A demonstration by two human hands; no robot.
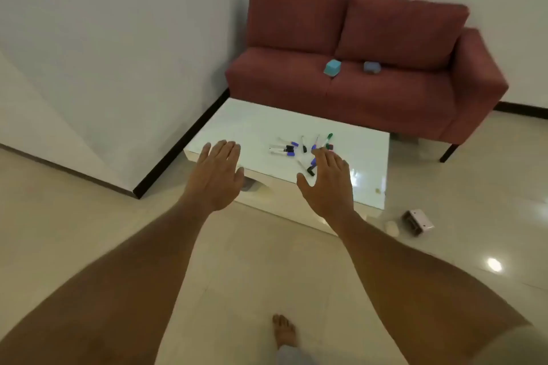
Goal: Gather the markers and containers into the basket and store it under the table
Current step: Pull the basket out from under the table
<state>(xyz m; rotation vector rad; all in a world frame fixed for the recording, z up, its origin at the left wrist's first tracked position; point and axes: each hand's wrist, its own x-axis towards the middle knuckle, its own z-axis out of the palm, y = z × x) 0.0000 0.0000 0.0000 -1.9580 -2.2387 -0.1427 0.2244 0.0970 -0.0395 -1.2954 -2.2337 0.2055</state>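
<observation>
You're holding both arms out in front, palms down; your left hand (218, 175) is spreading flat at centre frame, fingers straight and fanned, gripping nothing, hovering in line with the near left corner of the white table (255, 124); your right hand (326, 184) is doing the same just right of centre, fingers wide, holding nothing; its fingertips are overlapping the near edge of the marker pile in the picture, and I can't tell whether they're touching any. The markers (299, 149) are lying scattered on the tabletop at mid-frame, caps showing blue, black and green. The teal container (332, 67) is sitting on the seat of the red sofa (385, 92) in the upper right of centre; the blue-grey container (372, 67) is sitting near it on the right, the two apart. The pinkish basket (417, 222) is sitting at an angle on the floor at right of frame, near the table's near right corner; a small white round thing (392, 227) is lying just beside it on the left. Your bare foot (284, 330) is showing at bottom centre.
</observation>
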